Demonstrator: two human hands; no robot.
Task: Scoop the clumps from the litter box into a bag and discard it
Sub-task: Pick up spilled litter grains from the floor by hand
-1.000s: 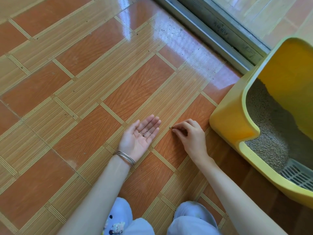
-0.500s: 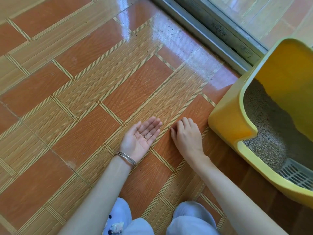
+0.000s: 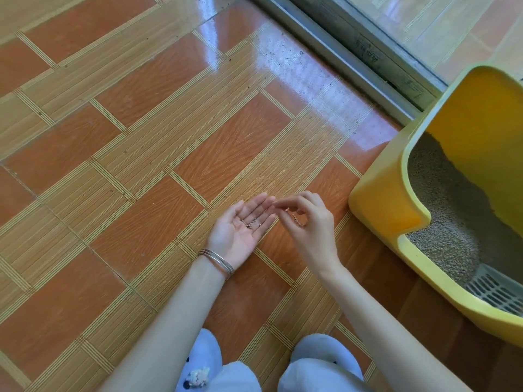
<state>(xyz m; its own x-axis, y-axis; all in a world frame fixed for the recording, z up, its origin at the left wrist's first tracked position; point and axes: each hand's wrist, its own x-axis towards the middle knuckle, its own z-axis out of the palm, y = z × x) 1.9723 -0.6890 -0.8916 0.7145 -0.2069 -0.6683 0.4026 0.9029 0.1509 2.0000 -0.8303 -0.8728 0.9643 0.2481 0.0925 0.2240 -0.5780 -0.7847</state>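
Observation:
A yellow litter box point(image 3: 385, 205) stands at the right, holding grey litter point(image 3: 447, 222) and a white slotted grate point(image 3: 501, 292) at its near end. My left hand point(image 3: 240, 230) lies palm up just above the floor, cupping several small litter grains point(image 3: 252, 223). My right hand point(image 3: 308, 224) hovers beside it, thumb and forefinger pinched together over the left fingertips. Whether a grain sits in that pinch is too small to tell. No bag or scoop is in view.
The floor is glossy orange and tan tile point(image 3: 141, 165) with a few stray specks. A metal sliding-door track point(image 3: 348, 60) runs along the back right, behind the box. My knees point(image 3: 317, 363) in light trousers are at the bottom edge.
My right hand has lifted off the floor tile and moved left and up to the fingertips of my left hand. The left hand has stayed cupped in place.

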